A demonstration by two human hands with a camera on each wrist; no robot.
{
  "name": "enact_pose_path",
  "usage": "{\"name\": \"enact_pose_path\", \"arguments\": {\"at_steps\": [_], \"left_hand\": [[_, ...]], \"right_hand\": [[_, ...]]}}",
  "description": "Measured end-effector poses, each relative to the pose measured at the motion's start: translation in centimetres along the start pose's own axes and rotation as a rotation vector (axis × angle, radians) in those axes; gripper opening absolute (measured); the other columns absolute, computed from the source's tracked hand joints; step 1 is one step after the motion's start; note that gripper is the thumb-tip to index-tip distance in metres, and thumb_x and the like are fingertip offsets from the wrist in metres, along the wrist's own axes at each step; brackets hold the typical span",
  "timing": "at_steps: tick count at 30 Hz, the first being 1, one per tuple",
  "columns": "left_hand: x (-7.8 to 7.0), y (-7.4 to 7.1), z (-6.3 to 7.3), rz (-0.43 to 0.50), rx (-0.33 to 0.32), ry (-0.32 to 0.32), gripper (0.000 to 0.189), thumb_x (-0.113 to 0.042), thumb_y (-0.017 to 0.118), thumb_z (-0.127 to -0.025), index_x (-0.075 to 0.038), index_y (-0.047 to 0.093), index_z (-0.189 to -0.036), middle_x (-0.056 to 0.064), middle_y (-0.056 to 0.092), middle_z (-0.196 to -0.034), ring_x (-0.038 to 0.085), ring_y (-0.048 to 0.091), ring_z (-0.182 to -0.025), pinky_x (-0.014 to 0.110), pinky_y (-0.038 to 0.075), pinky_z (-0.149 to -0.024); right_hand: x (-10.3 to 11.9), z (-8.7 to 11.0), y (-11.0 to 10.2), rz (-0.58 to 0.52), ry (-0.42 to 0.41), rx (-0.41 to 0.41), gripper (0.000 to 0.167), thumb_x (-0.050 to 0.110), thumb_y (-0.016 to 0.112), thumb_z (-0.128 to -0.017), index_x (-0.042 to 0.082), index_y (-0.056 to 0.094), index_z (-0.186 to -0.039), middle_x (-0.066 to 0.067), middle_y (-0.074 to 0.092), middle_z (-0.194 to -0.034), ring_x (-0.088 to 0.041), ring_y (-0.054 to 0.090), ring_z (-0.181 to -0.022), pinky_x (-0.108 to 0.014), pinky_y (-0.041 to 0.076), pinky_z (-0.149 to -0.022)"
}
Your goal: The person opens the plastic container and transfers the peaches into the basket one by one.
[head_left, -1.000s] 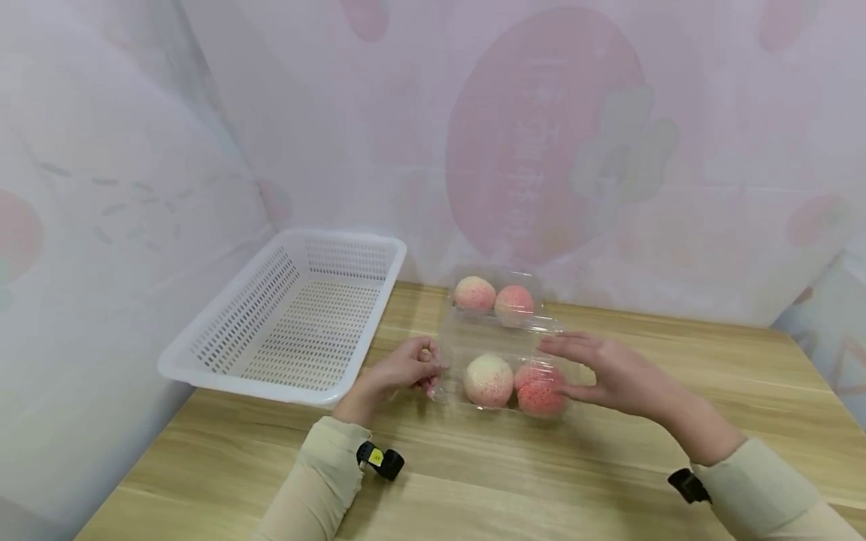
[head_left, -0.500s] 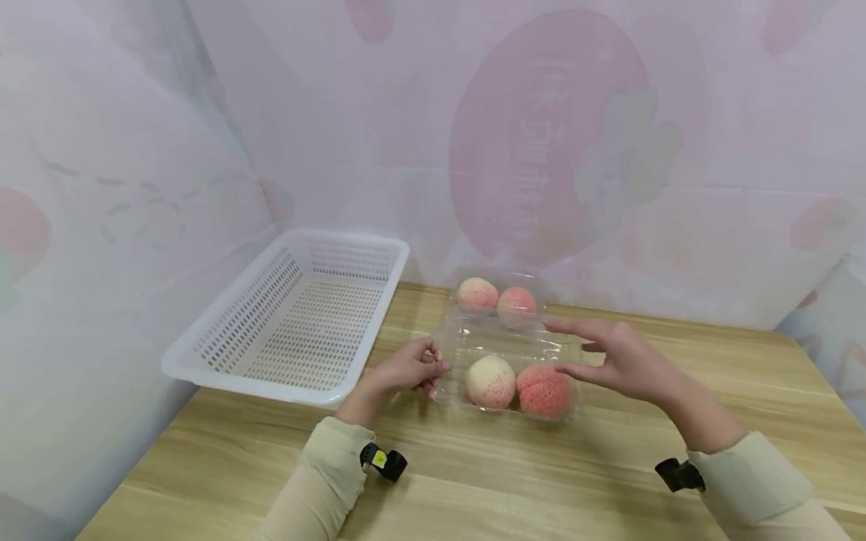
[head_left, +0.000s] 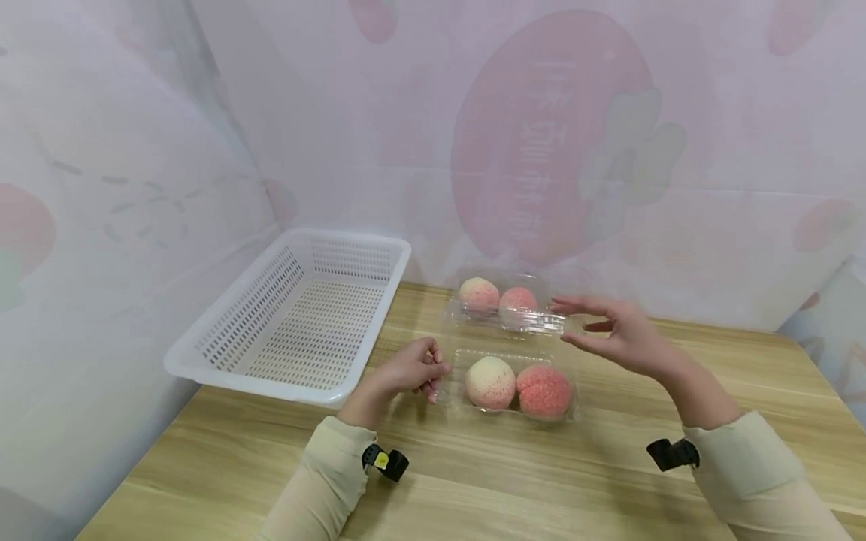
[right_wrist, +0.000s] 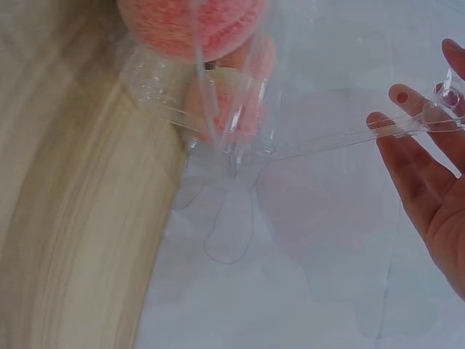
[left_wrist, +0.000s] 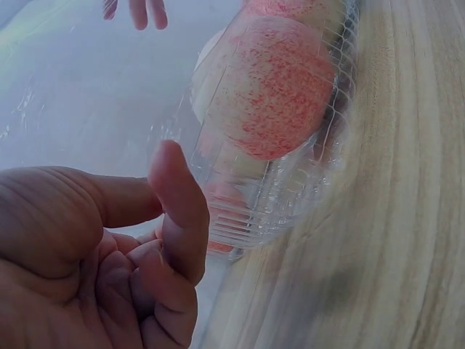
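A clear plastic clamshell box (head_left: 446, 379) stands on the table with two peach-like balls in front, one cream and pink (head_left: 490, 383) and one deeper pink with a crease (head_left: 544, 392). Two smaller-looking ones, a cream-pink ball (head_left: 479, 294) and a pink ball (head_left: 519, 302), show farther back behind clear plastic. My left hand (head_left: 410, 368) pinches the box's left edge with thumb and index finger. At the right, my right hand (head_left: 612, 330) grips the raised lid (head_left: 541, 323) by its edge; in the right wrist view, fingertips (right_wrist: 389, 131) show through the plastic.
To the left of the box stands a white perforated basket (head_left: 379, 327), near my left forearm. A pale printed cloth (head_left: 406, 150) closes off the back and sides of the wooden table (head_left: 487, 481).
My right hand has moved up and back, raising the lid away from the front balls. My left hand stays at the box's left edge.
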State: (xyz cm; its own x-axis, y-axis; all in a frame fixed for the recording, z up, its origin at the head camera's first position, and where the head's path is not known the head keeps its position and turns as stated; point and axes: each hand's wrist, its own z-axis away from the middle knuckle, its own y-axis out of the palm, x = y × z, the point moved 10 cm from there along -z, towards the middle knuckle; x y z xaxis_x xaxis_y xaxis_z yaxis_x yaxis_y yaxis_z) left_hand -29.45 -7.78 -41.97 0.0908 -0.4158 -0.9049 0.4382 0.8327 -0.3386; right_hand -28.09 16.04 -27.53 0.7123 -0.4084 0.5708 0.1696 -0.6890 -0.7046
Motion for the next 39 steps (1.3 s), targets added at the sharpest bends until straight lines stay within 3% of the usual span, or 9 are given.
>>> {"name": "enact_pose_path", "arguments": {"at_steps": [4, 6, 13, 19, 21, 23, 29, 31, 39], "left_hand": [[0.0, 0.0, 0.1, 0.004, 0.0, -0.003, 0.016, -0.008, 0.053, -0.102, -0.007, 0.04, -0.092, 0.003, 0.052, -0.059, 0.01, 0.058, -0.045, 0.022, 0.03, -0.046], [0.0, 0.0, 0.1, 0.007, -0.001, -0.005, 0.016, -0.007, 0.053, -0.101, -0.007, 0.04, -0.092, 0.004, 0.052, -0.06, 0.01, 0.058, -0.045, 0.022, 0.03, -0.046], [0.1, -0.1, 0.1, 0.015, -0.009, -0.021, 0.016, -0.007, 0.056, -0.1, -0.006, 0.042, -0.093, 0.004, 0.054, -0.061, 0.009, 0.059, -0.045, 0.022, 0.031, -0.046], [0.4, -0.2, 0.1, 0.012, -0.013, -0.018, 0.016, -0.008, 0.057, -0.1, -0.006, 0.043, -0.094, 0.004, 0.055, -0.061, 0.008, 0.059, -0.045, 0.02, 0.03, -0.045], [0.3, -0.2, 0.1, 0.009, -0.015, -0.018, 0.016, -0.008, 0.057, -0.1, -0.006, 0.043, -0.094, 0.003, 0.055, -0.06, 0.009, 0.059, -0.045, 0.021, 0.03, -0.045], [0.2, -0.3, 0.1, 0.003, -0.018, -0.02, 0.016, -0.008, 0.057, -0.1, -0.007, 0.043, -0.094, 0.003, 0.055, -0.06, 0.009, 0.059, -0.045, 0.021, 0.03, -0.045], [0.0, -0.4, 0.2, -0.003, -0.019, -0.022, 0.016, -0.008, 0.058, -0.099, -0.006, 0.043, -0.094, 0.003, 0.055, -0.06, 0.009, 0.059, -0.045, 0.021, 0.029, -0.045], [0.0, -0.4, 0.1, -0.001, -0.017, -0.021, 0.016, -0.008, 0.058, -0.099, -0.006, 0.043, -0.094, 0.003, 0.055, -0.06, 0.009, 0.059, -0.045, 0.02, 0.029, -0.045], [0.1, -0.4, 0.0, 0.002, -0.014, -0.023, 0.016, -0.009, 0.058, -0.099, -0.006, 0.044, -0.095, 0.003, 0.055, -0.06, 0.008, 0.059, -0.045, 0.02, 0.03, -0.045]], "right_hand": [[-0.7, -0.8, -0.6, -0.017, 0.04, -0.011, 0.043, 0.0, 0.069, -0.09, 0.004, 0.062, -0.132, -0.008, 0.071, -0.123, 0.014, 0.059, -0.108, -0.021, 0.058, -0.082], [-1.1, -1.1, -0.8, -0.004, 0.069, -0.012, 0.041, 0.002, 0.069, -0.091, 0.005, 0.063, -0.132, -0.018, 0.069, -0.125, 0.016, 0.058, -0.107, -0.019, 0.057, -0.082], [-2.7, -2.0, -1.8, 0.007, 0.187, -0.048, 0.037, 0.012, 0.069, -0.094, 0.011, 0.065, -0.13, 0.002, 0.066, -0.128, 0.017, 0.058, -0.103, -0.014, 0.054, -0.081], [-4.4, -2.6, -2.2, -0.062, 0.301, -0.059, 0.035, 0.021, 0.065, -0.097, 0.009, 0.065, -0.13, -0.017, 0.066, -0.129, 0.014, 0.06, -0.1, -0.012, 0.052, -0.081], [-4.9, -2.7, -2.3, -0.079, 0.34, -0.065, 0.036, 0.025, 0.064, -0.098, 0.01, 0.065, -0.131, -0.016, 0.066, -0.129, 0.014, 0.061, -0.1, -0.012, 0.052, -0.081], [-5.3, -2.8, -2.4, -0.088, 0.359, -0.079, 0.037, 0.027, 0.064, -0.098, 0.009, 0.065, -0.131, -0.011, 0.068, -0.127, 0.011, 0.062, -0.1, -0.013, 0.052, -0.081], [-6.0, -3.0, -2.7, -0.123, 0.361, -0.122, 0.039, 0.026, 0.063, -0.099, 0.003, 0.063, -0.131, 0.023, 0.067, -0.11, 0.007, 0.063, -0.099, -0.011, 0.052, -0.08], [-6.3, -3.0, -2.7, -0.135, 0.367, -0.124, 0.041, 0.027, 0.061, -0.1, 0.004, 0.062, -0.133, 0.025, 0.064, -0.11, 0.008, 0.062, -0.1, -0.01, 0.051, -0.081], [-7.4, -1.9, -1.8, -0.186, 0.376, -0.081, 0.052, 0.026, 0.059, -0.101, 0.011, 0.045, -0.149, -0.016, 0.053, -0.146, 0.011, 0.054, -0.11, -0.009, 0.048, -0.087]]}}
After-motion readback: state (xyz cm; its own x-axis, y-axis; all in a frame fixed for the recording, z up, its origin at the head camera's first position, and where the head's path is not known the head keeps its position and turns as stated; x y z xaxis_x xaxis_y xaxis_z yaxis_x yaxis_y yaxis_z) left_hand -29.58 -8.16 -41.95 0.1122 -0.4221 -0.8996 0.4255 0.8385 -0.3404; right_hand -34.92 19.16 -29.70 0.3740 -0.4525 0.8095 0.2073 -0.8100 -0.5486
